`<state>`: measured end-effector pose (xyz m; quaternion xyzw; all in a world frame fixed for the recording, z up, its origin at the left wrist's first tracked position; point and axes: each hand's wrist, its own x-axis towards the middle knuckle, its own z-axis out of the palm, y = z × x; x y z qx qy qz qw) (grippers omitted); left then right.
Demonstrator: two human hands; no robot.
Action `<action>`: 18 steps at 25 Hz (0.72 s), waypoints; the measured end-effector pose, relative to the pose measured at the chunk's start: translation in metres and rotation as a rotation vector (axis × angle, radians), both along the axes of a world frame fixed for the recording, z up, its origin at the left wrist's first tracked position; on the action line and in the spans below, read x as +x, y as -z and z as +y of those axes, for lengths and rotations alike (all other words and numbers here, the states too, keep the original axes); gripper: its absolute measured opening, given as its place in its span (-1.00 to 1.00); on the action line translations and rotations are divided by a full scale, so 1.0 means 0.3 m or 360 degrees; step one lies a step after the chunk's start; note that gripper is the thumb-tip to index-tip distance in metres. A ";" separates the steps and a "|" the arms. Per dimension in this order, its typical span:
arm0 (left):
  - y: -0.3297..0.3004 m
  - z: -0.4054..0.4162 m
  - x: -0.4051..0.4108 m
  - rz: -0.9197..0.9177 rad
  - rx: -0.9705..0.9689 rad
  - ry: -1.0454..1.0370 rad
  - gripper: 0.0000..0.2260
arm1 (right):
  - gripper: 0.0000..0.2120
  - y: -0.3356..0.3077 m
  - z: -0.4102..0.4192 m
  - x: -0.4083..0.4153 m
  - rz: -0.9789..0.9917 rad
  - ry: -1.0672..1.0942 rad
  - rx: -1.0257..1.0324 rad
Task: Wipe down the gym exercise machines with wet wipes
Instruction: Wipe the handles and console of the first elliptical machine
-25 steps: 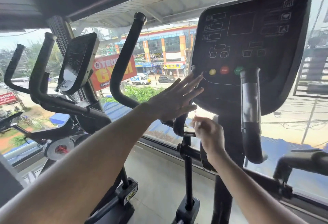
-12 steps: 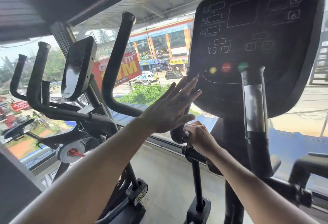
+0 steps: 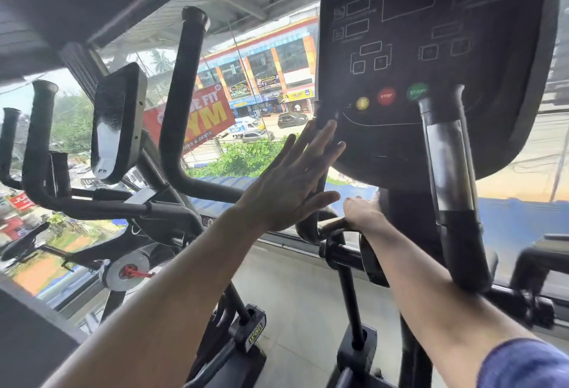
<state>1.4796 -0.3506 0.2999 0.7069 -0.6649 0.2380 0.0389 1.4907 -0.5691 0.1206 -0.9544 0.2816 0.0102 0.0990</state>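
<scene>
While the left hand (image 3: 292, 181) was held flat with its fingers straight and slightly fanned, its fingertips reached the lower left edge of the console (image 3: 431, 64), a broad, matte black panel with rounded corners and thin white outlined boxes printed across it. Near the console's bottom edge sat three round glossy buttons in a row: yellow (image 3: 362, 103), red (image 3: 386, 96) and green (image 3: 417, 91). Just below the console, the right hand (image 3: 365, 213) lay curled over a smooth, curved black handlebar (image 3: 311, 227); whether a wipe was under it could not be told. Crossing in front of the console's right half rose a thick cylindrical handle (image 3: 446, 156), black foam at its ends with a shiny grey metal sleeve in the middle. Left of the console stood a second machine (image 3: 117, 123) with a narrow, rounded display and padded tubular bars, all before a large glass window (image 3: 261, 80).
</scene>
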 end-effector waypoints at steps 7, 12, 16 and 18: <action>0.015 -0.005 0.012 0.0026 -0.0050 0.0050 -0.28 | -0.59 -0.011 0.016 -0.002 0.0479 -0.0053 -0.0091; 0.018 -0.002 0.017 0.0014 -0.0039 0.0059 -0.27 | -0.61 -0.022 0.016 0.003 0.0622 -0.0037 -0.0159; 0.018 -0.004 0.022 0.0029 -0.0036 0.0060 -0.27 | -0.71 -0.006 0.065 -0.036 0.0487 -0.0028 -0.0439; 0.019 -0.004 0.022 0.0021 -0.0046 0.0067 -0.27 | -0.76 -0.010 0.089 -0.074 0.0292 0.0026 -0.0519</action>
